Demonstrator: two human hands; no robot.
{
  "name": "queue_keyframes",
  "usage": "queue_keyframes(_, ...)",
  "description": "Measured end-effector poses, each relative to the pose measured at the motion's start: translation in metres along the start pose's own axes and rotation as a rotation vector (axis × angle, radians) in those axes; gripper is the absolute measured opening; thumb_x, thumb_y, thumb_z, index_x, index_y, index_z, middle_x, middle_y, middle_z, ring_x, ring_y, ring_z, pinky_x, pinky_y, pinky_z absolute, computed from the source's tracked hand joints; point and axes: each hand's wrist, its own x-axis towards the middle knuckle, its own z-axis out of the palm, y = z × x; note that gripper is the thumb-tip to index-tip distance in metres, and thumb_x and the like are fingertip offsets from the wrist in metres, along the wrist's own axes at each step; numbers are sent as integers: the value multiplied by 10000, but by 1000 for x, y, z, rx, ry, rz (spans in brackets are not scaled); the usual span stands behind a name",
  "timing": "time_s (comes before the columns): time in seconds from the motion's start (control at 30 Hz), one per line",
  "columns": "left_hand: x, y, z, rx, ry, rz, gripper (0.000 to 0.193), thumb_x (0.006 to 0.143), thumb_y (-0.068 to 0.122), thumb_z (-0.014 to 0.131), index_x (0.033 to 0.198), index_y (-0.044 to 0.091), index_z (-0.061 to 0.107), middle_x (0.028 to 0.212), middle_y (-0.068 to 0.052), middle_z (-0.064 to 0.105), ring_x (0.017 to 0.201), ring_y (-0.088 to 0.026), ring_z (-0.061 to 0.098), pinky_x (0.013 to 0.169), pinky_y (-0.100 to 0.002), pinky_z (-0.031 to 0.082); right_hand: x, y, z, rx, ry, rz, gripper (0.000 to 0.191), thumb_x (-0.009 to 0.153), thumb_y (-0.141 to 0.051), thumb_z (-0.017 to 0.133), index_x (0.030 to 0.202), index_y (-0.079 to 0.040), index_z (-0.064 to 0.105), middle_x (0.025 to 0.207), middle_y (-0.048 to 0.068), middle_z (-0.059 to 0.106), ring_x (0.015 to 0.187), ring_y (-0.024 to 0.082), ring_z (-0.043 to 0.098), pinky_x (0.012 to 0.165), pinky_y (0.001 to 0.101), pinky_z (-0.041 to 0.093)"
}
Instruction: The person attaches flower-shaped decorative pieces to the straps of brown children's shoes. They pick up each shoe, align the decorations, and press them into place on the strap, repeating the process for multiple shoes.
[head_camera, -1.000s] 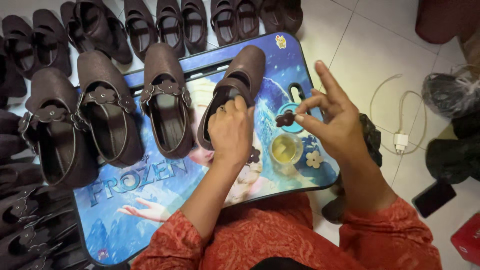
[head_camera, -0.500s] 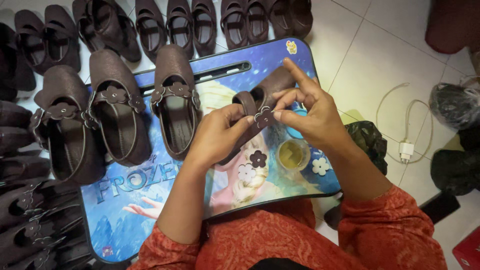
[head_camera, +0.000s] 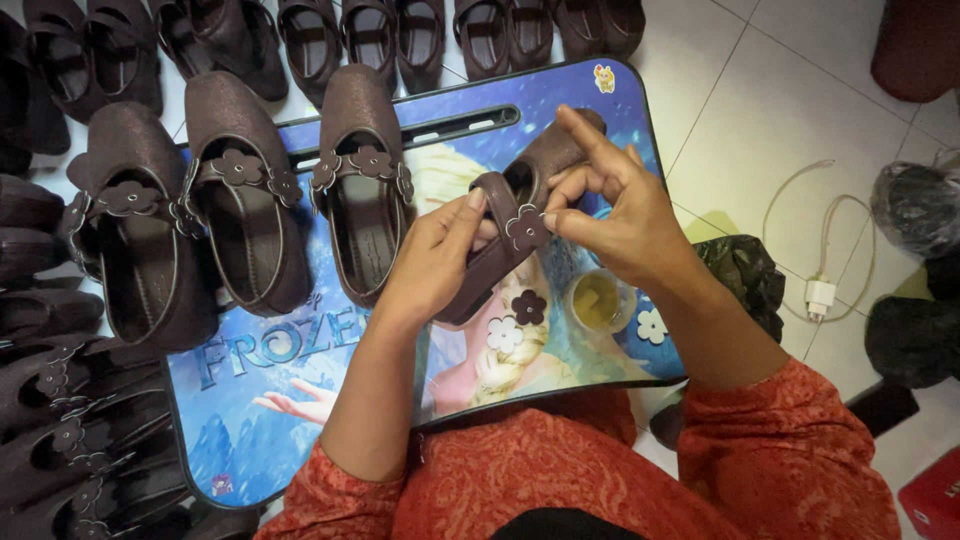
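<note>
Seen from my head camera, looking down over my lap: I hold a small dark brown shoe (head_camera: 505, 235) above a blue picture-printed lap tray (head_camera: 300, 400) that rests across my knees. My left hand (head_camera: 430, 262) is curled around the shoe's side and strap, thumb and forefinger closed on it. My right hand (head_camera: 610, 215) is pinched shut at thumb and forefinger on a little brown flower trim (head_camera: 524, 228) that sits against the shoe's strap, while its index finger sticks up straight and the other fingers are loosely bent. The shoe lies tilted, toe pointing away from me toward the tray's far right corner, its heel end down near my left palm.

On the tray just below the shoe lie two loose flower pieces, one dark (head_camera: 528, 307) and one pale (head_camera: 505, 334), with a third pale flower (head_camera: 652, 324) farther right. Between them stands a small round cup of yellowish liquid (head_camera: 598, 301), close under my right wrist.

Three finished brown shoes (head_camera: 245, 200) with flower straps stand side by side on the tray's left half, toes away from me. More dark shoes (head_camera: 370, 35) line the white tiled floor (head_camera: 780, 90) beyond the tray and along my left. To my right, on the tiles, lies a white charger with its cable (head_camera: 820, 295). My sleeves (head_camera: 790, 460) are red-orange and patterned.
</note>
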Motion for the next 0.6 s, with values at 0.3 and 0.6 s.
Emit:
queue_keyframes(0.3,0,-4,-1,-55,-6,34,576,1069,493,428,1170,21,742,888,-10,710,784,-79,584,740,-253,509,0,-2,5,-24,5,-13,880,862,-111,721,1643,-79,315,875,-70,693,1157,108,663,1282,588,-57)
queue_keyframes(0.6,-1,-5,-3,-82,-14,44,573,1069,480,412,1234,25,719,928,-27,755,819,-81,637,786,-251,536,-1,3,11,-15,39,-1,849,859,-72,679,1640,-87,345,863,-72,646,1162,105,643,1281,589,-57)
